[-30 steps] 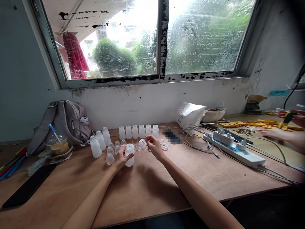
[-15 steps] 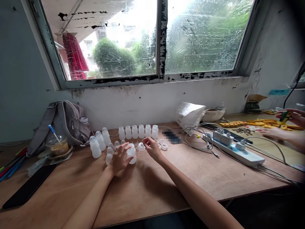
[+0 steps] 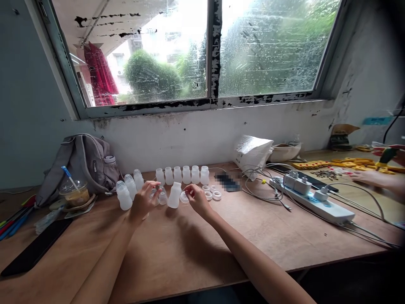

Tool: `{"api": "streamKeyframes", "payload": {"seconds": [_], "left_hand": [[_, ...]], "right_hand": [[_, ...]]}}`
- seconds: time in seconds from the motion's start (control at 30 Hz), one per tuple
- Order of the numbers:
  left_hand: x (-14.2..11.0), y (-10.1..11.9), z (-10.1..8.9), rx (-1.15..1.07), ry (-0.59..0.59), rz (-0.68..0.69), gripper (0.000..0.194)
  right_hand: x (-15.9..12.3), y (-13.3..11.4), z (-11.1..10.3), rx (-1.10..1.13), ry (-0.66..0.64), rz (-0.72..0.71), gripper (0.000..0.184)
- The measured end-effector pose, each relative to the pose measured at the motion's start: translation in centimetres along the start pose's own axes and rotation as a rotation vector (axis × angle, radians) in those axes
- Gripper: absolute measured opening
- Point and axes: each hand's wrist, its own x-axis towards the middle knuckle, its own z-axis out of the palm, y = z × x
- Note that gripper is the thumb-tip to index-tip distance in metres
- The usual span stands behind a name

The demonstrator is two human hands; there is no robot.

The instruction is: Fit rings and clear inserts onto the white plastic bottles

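Observation:
My left hand (image 3: 144, 200) is raised over the left side of the work area, thumb and fingers apart, beside small clear domed caps (image 3: 163, 197). Between my hands a translucent white baby bottle (image 3: 174, 196) leans to the right, uncapped, its base at the wood tabletop. My right hand (image 3: 198, 200) has its fingertips closed at the edge of a white ring (image 3: 183, 197); the fingers partly hide it. Further white rings (image 3: 217, 195) lie just right of that hand. Behind stands a row of open bottles (image 3: 186, 174); several capped bottles (image 3: 124, 196) stand at left.
A grey backpack (image 3: 84, 169), an iced drink cup (image 3: 76, 192) and a black flat case (image 3: 36, 247) occupy the left. At right are a power strip (image 3: 313, 200) with cables and a white pouch (image 3: 253, 152). Another person's hand (image 3: 363, 175) works among yellow parts (image 3: 351, 162).
My left hand has come away from the bottle and moved left and up. The bottle, upright before, now tilts. My right hand has shifted slightly left and down with the ring.

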Motion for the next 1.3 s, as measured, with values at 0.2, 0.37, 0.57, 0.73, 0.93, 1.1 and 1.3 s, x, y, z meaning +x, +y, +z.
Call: {"api": "streamKeyframes", "payload": {"seconds": [0.2,0.37,0.57,0.73,0.93,1.1,1.3], "left_hand": [[4.0,0.7,3.7,0.036,-0.254,0.024,0.031],[7.3,2.0,6.3,-0.063,-0.599,-0.095,0.038],[6.1,7.2,8.3,-0.067,-0.783,-0.225,0.061],[2.7,10.6,9.9,-0.069,-0.82,-0.209,0.07],[1.2,9.6,9.5,-0.154,-0.803,-0.151,0.049],[1.5,6.8,7.6,-0.295,-0.504,-0.268,0.044],[-0.1,4.0,6.2,-0.374,-0.32,-0.333,0.048]], "right_hand": [[0.4,0.3,-0.8,-0.027,0.042,0.035,0.014],[1.4,1.2,-3.1,-0.013,0.178,0.146,0.015],[2.5,2.8,-5.5,-0.131,0.408,0.236,0.017],[2.8,5.1,-6.9,-0.148,0.512,0.338,0.018],[2.9,6.5,-7.0,-0.135,0.486,0.398,0.018],[2.8,5.9,-6.4,-0.136,0.427,0.372,0.019],[2.6,5.7,-5.6,-0.18,0.347,0.342,0.019]]}}
